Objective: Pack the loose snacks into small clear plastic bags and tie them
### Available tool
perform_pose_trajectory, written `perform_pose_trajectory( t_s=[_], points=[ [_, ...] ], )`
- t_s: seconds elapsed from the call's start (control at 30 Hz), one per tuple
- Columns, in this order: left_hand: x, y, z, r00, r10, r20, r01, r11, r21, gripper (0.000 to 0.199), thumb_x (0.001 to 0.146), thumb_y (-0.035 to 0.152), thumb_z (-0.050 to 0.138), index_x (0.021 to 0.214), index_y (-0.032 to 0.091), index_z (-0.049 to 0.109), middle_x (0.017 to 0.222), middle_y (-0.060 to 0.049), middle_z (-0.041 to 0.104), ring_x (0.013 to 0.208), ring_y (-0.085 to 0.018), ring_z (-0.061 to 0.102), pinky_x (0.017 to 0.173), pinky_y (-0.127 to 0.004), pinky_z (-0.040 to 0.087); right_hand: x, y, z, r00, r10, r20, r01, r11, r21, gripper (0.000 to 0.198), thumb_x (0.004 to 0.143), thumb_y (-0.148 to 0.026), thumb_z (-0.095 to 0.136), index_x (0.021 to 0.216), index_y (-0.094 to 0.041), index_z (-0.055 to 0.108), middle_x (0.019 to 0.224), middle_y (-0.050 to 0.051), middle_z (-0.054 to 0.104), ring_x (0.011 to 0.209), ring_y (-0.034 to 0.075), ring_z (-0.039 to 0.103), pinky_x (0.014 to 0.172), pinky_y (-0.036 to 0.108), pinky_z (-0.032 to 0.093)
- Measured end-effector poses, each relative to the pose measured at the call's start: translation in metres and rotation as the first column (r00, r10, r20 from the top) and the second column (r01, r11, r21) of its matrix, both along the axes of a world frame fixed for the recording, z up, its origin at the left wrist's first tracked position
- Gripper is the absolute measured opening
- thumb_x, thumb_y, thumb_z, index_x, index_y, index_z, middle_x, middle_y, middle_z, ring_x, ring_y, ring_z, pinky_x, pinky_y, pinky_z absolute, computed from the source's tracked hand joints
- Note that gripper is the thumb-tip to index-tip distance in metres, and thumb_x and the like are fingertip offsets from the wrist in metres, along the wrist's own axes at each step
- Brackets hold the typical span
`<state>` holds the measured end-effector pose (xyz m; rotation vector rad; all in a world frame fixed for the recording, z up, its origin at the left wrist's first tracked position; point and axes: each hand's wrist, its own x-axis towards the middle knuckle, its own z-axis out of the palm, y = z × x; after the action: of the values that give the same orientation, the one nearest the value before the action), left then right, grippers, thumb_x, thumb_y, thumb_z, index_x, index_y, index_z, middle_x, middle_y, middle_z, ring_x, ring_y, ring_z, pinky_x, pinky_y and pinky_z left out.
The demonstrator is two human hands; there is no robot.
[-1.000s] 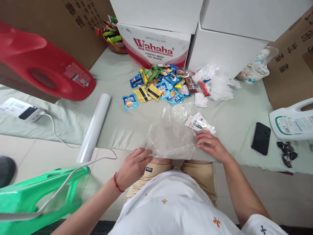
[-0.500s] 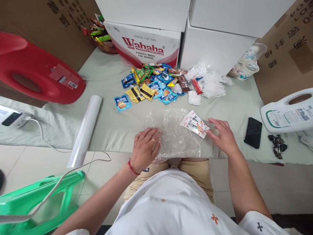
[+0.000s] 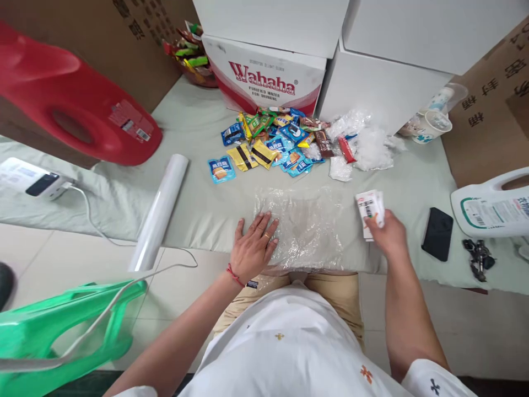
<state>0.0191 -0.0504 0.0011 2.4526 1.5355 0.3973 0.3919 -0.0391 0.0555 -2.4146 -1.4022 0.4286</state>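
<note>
A clear sheet of plastic film [image 3: 308, 226] lies crinkled at the near edge of the cloth-covered surface. My left hand [image 3: 254, 245] rests flat on the film's left side, fingers spread. To the right of the film, my right hand [image 3: 388, 231] pinches a few white snack packets [image 3: 369, 203] printed with dark characters; their lower part is hidden by my fingers. Beyond the film lies a pile of small wrapped snacks [image 3: 291, 138], blue, yellow, green and brown. One blue snack packet [image 3: 221, 169] sits apart at the pile's left.
A white roll [image 3: 161, 212] lies at left, near a red jug [image 3: 82, 110] and a white device [image 3: 35, 179] with a cable. Bubble wrap [image 3: 374, 149] and a paper cup [image 3: 432, 128] stand back right. A phone [image 3: 437, 234], keys [image 3: 478, 259] and a white bottle [image 3: 491, 204] lie at right. Boxes [image 3: 268, 77] close off the back.
My right hand has closed on the white snack packets and carried them off the film to the right. My left hand has flattened on the film. The camera view has shifted slightly.
</note>
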Motion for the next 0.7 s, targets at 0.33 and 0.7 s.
perform_pose_trajectory(
  t_s=[0.33,0.7],
  points=[
    [-0.010,0.005,0.003,0.934,0.138,0.331,-0.143,0.990,-0.009,0.041,0.104,0.037,0.041,0.138,0.021,0.058,0.155,-0.016,0.050,0.143,-0.027,0.047,0.120,-0.051,0.032,-0.128,-0.017,0.027,0.769,0.256,-0.585,-0.127,0.959,0.253,0.045,0.094,-0.048,0.059,0.131,-0.024,0.058,0.116,0.011,0.074,0.091,0.025,0.070,0.077,0.037,0.059],
    [0.001,0.080,0.022,0.828,0.545,0.137,-0.523,0.836,-0.167,0.053,0.097,0.060,0.043,0.116,0.015,0.063,0.118,-0.021,0.065,0.112,-0.037,0.063,0.090,-0.048,0.050,-0.191,-0.074,-0.013,0.568,0.797,0.205,-0.812,0.501,0.300,0.068,0.094,-0.055,0.062,0.150,-0.021,0.044,0.138,0.018,0.056,0.125,0.035,0.046,0.107,0.052,0.038]
  ],
)
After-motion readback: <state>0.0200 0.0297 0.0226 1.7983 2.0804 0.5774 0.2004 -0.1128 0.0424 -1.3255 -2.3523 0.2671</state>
